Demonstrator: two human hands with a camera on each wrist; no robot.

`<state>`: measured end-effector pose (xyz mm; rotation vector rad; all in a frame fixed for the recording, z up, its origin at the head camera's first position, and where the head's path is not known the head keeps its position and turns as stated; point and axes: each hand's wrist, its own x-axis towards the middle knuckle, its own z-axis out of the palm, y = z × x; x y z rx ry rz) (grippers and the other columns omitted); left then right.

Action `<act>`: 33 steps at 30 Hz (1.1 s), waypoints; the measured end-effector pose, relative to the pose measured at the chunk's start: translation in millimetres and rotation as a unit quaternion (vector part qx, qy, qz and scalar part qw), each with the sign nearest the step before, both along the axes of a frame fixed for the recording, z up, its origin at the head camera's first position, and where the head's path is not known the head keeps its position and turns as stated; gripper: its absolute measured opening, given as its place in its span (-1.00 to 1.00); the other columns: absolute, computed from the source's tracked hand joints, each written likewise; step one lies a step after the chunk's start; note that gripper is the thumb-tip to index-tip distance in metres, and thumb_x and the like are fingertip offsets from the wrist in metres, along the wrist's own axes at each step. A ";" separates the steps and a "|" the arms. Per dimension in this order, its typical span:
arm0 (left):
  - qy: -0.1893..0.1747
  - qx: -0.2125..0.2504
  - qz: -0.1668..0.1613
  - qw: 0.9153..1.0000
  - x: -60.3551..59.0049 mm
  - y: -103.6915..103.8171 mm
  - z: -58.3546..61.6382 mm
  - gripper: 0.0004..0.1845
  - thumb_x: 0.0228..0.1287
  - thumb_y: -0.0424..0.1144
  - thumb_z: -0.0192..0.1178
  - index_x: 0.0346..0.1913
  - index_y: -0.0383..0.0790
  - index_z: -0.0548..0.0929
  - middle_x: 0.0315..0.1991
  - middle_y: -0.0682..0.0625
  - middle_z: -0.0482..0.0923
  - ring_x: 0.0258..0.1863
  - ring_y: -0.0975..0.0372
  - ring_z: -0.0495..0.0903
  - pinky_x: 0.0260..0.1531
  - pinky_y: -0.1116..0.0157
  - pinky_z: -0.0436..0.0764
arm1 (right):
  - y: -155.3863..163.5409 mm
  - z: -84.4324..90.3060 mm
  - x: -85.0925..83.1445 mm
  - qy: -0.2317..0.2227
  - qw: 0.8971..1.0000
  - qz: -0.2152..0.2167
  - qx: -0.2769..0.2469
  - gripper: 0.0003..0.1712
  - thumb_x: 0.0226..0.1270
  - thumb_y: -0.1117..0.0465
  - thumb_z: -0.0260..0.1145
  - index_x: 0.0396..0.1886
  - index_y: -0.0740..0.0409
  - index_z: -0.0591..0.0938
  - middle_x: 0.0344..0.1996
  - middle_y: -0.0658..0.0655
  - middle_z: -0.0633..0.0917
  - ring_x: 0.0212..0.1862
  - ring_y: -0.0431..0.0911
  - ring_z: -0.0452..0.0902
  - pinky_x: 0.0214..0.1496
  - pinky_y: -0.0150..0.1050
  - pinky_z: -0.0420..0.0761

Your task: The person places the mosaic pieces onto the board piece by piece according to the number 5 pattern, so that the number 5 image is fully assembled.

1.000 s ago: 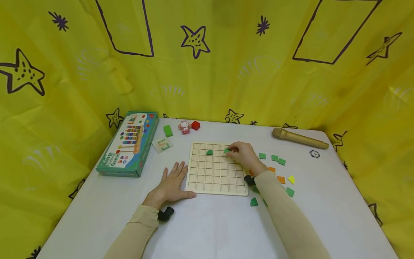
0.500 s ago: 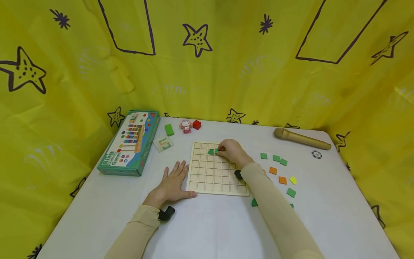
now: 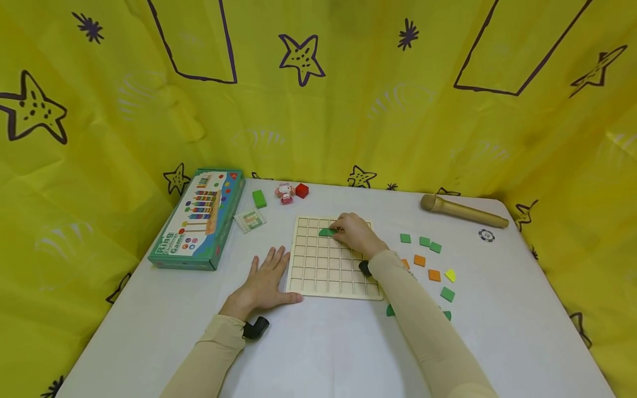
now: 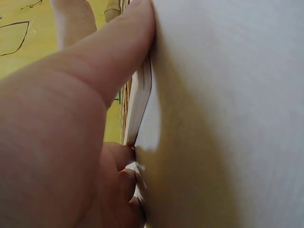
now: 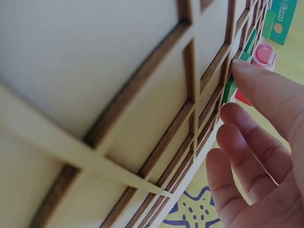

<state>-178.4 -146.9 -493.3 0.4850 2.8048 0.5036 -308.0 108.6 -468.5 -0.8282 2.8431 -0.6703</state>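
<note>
Green tile (image 3: 332,232) sits in the second row from the far edge of the wooden grid board (image 3: 328,276), directly under the fingertips of the right hand (image 3: 354,232). The right grip pinches this tile at the index fingertip (image 5: 256,76), the other fingers loosely curled; in the right wrist view the tile (image 5: 230,89) stands tilted on edge in its cell. It lies just beside a second green tile (image 3: 323,232) to its left. Its long axis cannot be told. The left hand (image 3: 264,282) lies flat on the white desk (image 3: 318,348), fingers spread, thumb (image 4: 118,52) touching the board's near left edge.
</note>
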 end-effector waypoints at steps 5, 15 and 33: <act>-0.002 -0.001 -0.002 1.000 -0.5 0.0 -0.1 0.23 0.04 0.43 0.24 0.54 -0.30 -0.02 0.55 -0.17 -0.22 0.51 -0.03 -0.33 0.35 -0.18 -0.34 | 2.0 0.7 1.8 0.017 1.000 0.005 0.010 -0.72 0.29 0.26 0.40 -0.02 0.24 0.73 -0.15 0.13 0.65 -0.08 0.00 0.51 0.01 -0.14 0.53; 0.003 0.005 -0.001 1.000 0.9 -0.1 -1.5 0.23 0.03 0.43 0.25 0.54 -0.32 0.00 0.55 -0.16 -0.20 0.51 -0.03 -0.33 0.34 -0.19 -0.37 | 46.3 5.7 9.4 0.005 0.998 -0.051 -0.022 -0.68 0.40 0.27 0.28 0.08 0.29 0.67 -0.05 0.18 0.67 0.04 0.07 0.48 0.15 -0.02 0.46; 0.002 0.005 0.000 1.000 -1.0 0.3 -2.2 0.24 0.01 0.44 0.25 0.54 -0.30 -0.01 0.55 -0.17 -0.21 0.51 -0.02 -0.32 0.35 -0.18 -0.35 | 168.6 3.0 26.3 -0.009 0.992 -0.122 0.014 -0.67 0.27 0.34 0.38 -0.01 0.42 0.67 -0.15 0.30 0.66 -0.10 0.16 0.43 0.00 0.09 0.46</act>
